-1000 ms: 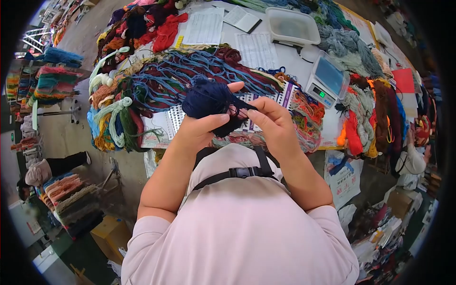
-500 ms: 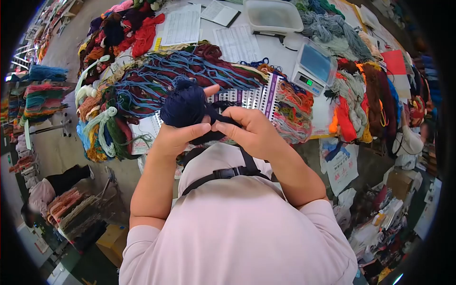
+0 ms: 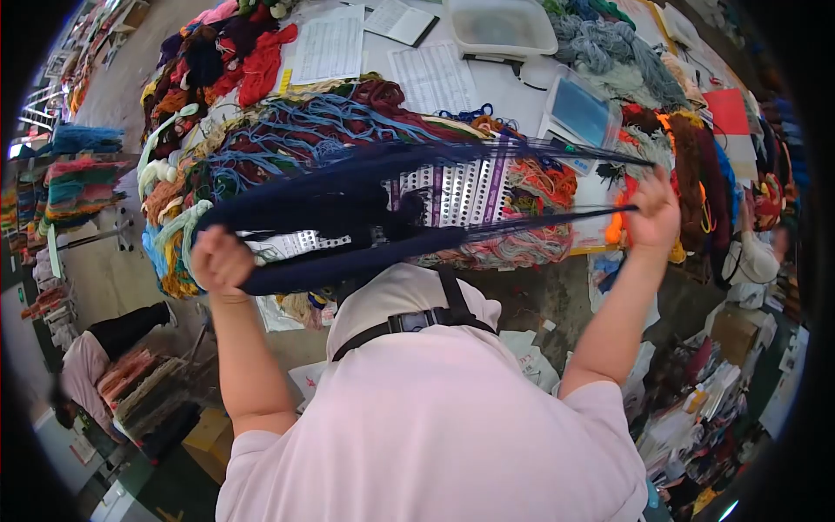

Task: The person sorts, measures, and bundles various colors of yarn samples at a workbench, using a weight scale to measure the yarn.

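Observation:
A dark navy skein of yarn (image 3: 348, 267) is stretched in a long loop between my two hands, blurred by motion. My left hand (image 3: 223, 259) is closed on its thick end at the left. At the right, my right hand (image 3: 652, 209) grips the thin, drawn-out end, above the table's front edge. Under the loop lie white cards with rows of holes and purple strips (image 3: 470, 184). Blue and maroon yarn (image 3: 326, 122) is heaped just behind the loop.
Behind stand a digital scale (image 3: 578, 113), a clear plastic tub (image 3: 502, 26), printed sheets (image 3: 329, 48) and a notebook (image 3: 400, 21). Coloured yarn piles (image 3: 687, 174) lie at both sides. One person (image 3: 87, 357) is at the lower left, another (image 3: 755, 257) at the right.
My hands have moved far apart, left and right. The navy yarn, bunched between them before, has opened into a long stretched loop.

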A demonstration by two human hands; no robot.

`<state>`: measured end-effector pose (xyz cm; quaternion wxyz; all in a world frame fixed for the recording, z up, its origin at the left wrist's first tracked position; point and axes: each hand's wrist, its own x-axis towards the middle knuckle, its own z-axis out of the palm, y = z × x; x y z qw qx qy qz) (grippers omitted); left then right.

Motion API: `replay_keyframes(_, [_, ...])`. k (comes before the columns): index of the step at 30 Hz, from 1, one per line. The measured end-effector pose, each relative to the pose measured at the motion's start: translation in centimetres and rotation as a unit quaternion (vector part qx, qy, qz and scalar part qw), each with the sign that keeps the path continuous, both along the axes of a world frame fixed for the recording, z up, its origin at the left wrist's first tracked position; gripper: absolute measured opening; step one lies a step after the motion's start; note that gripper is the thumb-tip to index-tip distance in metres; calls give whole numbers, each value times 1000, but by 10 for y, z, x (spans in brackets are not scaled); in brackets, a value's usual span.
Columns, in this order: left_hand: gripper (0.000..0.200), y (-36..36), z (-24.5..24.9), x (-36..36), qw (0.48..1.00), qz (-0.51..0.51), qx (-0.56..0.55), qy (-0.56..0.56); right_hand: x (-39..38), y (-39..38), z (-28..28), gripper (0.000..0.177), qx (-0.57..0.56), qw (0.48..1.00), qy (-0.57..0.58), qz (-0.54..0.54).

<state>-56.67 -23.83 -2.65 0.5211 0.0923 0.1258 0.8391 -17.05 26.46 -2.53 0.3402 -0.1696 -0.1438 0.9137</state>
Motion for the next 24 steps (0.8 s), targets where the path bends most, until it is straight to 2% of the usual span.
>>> replay_keyframes(2, [25,-18,15,-20,995,95,-7,-36,75,56,-21,28,14,999,-22,-45])
replay_keyframes(3, [24,-26,22,-31,991,126,-26,-26,114,80,-29,29,11,992,-76,-102])
replay_keyframes(4, [22,-36,24,-45,990,137,-25,-28,147,99,-33,28,-6,989,-88,-120])
replay_keyframes(6, [22,-60,22,-76,982,180,-52,-33,196,126,-31,27,-23,952,-216,-215])
replay_keyframes(8, [21,-77,23,-104,976,205,-63,-46,269,166,-41,26,-19,933,-263,-245])
replay_keyframes(10, [20,-98,19,-135,973,216,-53,-59,312,179,-25,28,-41,903,-321,-282])
replay_keyframes(11, [19,-114,14,-153,965,245,-59,-69,339,188,-22,28,-48,901,-314,-296])
replay_keyframes(12, [18,-123,11,-165,956,274,-66,-80,350,193,-13,29,-35,878,-354,-322])
replay_keyframes(13, [17,-121,14,-168,943,311,-83,-85,351,190,-3,28,-25,863,-379,-333])
replay_keyframes(17, [17,-91,16,-158,946,305,-89,-60,319,183,19,23,39,864,-409,-290])
replay_keyframes(19, [32,-17,49,-97,970,239,-29,-10,255,160,42,27,121,858,-458,-199])
replay_keyframes(21, [46,21,59,-65,980,189,40,51,209,150,67,32,164,849,-465,-189])
replay_keyframes(24, [24,58,66,-39,984,140,66,89,190,178,111,33,228,864,-407,-191])
